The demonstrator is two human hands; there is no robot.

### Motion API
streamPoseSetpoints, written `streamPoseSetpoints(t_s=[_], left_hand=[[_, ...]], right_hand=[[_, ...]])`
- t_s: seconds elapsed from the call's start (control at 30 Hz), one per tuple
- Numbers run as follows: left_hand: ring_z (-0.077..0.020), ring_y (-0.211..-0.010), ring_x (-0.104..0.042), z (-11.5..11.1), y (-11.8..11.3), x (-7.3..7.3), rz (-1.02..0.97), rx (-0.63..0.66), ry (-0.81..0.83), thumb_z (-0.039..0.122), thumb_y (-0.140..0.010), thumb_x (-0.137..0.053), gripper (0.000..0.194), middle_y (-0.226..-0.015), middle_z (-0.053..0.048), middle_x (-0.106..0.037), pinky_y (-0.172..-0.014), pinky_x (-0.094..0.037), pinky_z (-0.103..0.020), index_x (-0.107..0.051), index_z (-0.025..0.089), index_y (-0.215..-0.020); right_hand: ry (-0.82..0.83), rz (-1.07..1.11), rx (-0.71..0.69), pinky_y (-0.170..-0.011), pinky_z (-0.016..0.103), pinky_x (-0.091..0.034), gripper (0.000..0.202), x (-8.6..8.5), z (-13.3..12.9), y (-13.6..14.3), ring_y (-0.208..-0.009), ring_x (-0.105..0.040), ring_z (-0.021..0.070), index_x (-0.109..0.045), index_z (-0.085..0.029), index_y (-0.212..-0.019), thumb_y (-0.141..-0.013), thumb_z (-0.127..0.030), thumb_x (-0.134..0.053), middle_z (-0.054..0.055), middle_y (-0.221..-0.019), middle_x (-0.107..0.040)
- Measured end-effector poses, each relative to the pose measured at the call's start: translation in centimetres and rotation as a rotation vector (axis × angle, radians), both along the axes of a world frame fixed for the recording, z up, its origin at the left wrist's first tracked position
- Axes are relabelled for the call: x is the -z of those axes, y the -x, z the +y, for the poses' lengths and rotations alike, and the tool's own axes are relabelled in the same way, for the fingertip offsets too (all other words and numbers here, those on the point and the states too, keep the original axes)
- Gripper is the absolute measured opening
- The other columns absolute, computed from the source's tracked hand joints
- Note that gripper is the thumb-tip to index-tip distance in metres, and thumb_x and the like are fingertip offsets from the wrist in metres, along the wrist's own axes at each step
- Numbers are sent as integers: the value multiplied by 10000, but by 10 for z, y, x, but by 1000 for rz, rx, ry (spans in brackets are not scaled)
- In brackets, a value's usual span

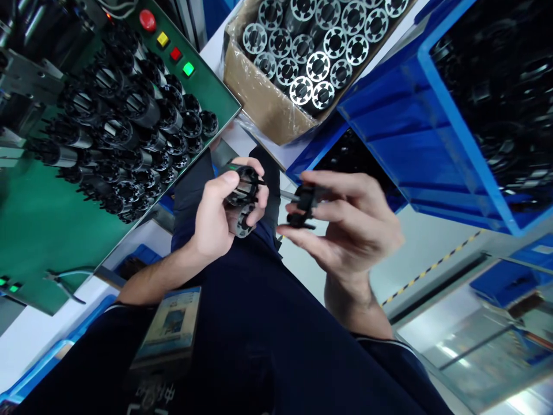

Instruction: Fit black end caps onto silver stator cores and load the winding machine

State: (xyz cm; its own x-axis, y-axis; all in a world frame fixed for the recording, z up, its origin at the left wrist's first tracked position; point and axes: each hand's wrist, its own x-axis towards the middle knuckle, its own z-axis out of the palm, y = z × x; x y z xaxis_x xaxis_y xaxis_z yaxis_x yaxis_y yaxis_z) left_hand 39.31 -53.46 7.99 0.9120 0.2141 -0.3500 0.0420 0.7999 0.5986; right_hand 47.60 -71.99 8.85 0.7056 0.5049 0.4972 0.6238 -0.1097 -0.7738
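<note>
Near the middle of the head view, my left hand (218,213) is wrapped round a metal cylinder (242,222) with a slotted end and a black plastic part (242,185) beside or on it; how they join is partly hidden by the fingers. To its right, my right hand (356,225) pinches another black plastic part (306,203) between thumb and fingertips. A gap separates the two hands.
On the green bench (26,230) at the left stand many assembled cylinders (116,129), lit buttons (188,69) and pliers (64,276). A cardboard box (268,109) of metal cylinders is at the top. Blue bins (453,127) with black parts are at the right.
</note>
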Motion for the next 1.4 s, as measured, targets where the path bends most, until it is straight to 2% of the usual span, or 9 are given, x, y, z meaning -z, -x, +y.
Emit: streamPoseSetpoints(t_s=[0.13,0.23,0.43,0.57,0.7,0.9,1.13,1.27,1.4], left_hand=[[-146,-679,-643,-3,-2,-7,-5,-144,-95,560,-1118,-790,360,-914,-44,-775,-650,-518,-300,-793,201,-1098],[-181,-875,-693,-7,0,-15,28,-205,-192,543,-1129,-792,288,-1006,-32,-732,-818,-565,-356,-821,257,-1109],[-336,-1243,-793,-8,5,-22,132,-188,-301,766,-1113,-743,418,-1090,-60,-768,-824,-596,-413,-783,359,-1198],[-333,-1192,-780,-13,4,-20,165,-230,-295,842,-1112,-725,495,-1128,-74,-792,-840,-609,-411,-799,361,-1204],[-257,-1001,-706,-17,4,-19,149,-268,-262,786,-1174,-683,483,-1104,-53,-775,-913,-603,-399,-838,330,-1197],[-353,-1209,-777,-14,8,-16,171,-146,-236,942,-1008,-840,628,-1133,-92,-782,-880,-649,-396,-813,362,-1248],[-310,-1180,-840,-4,12,-24,302,-74,47,598,-1218,-689,335,-1157,-70,-836,-896,-731,-405,-833,299,-1265],[-296,-1321,-808,14,27,-23,318,-10,-107,427,-1124,-873,129,-1416,32,-895,-960,-760,-412,-882,451,-1250],[-316,-1221,-815,27,43,-9,352,30,-16,489,-983,-979,486,-1372,141,-899,-837,-745,-447,-816,748,-1360]], right_hand=[[33,182,-101,-753,461,-752,585,-2,3,17,-998,-932,315,-781,-365,-1355,-925,-518,-1147,46,-1220,-953],[48,232,-143,-705,399,-755,510,0,12,26,-912,-895,248,-809,-327,-1462,-1033,-423,-1067,74,-1324,-943],[46,318,-149,-736,335,-793,576,6,16,34,-862,-830,167,-855,-343,-1597,-1051,-368,-1036,92,-1485,-859],[1,283,-101,-737,340,-796,580,12,16,37,-857,-831,183,-853,-382,-1632,-1074,-340,-1005,63,-1342,-896],[1,203,-70,-972,414,-836,498,12,16,36,-1127,-914,264,-905,-328,-1556,-1073,-372,-1023,88,-1289,-924],[17,218,-89,-991,432,-835,589,13,14,41,-1133,-915,262,-869,-412,-1607,-1048,-375,-1050,54,-1292,-912],[-75,12,-29,-954,453,-802,612,59,23,41,-1082,-889,270,-784,-314,-1614,-1088,-557,-982,94,-1284,-888],[-21,57,-151,-1070,491,-778,533,65,6,33,-1254,-909,289,-775,-277,-1443,-1104,-656,-936,145,-1489,-895],[260,127,-232,-1371,554,-661,484,32,-5,29,-1703,-716,342,-833,-261,-1347,-1109,-672,-924,199,-1896,-653]])
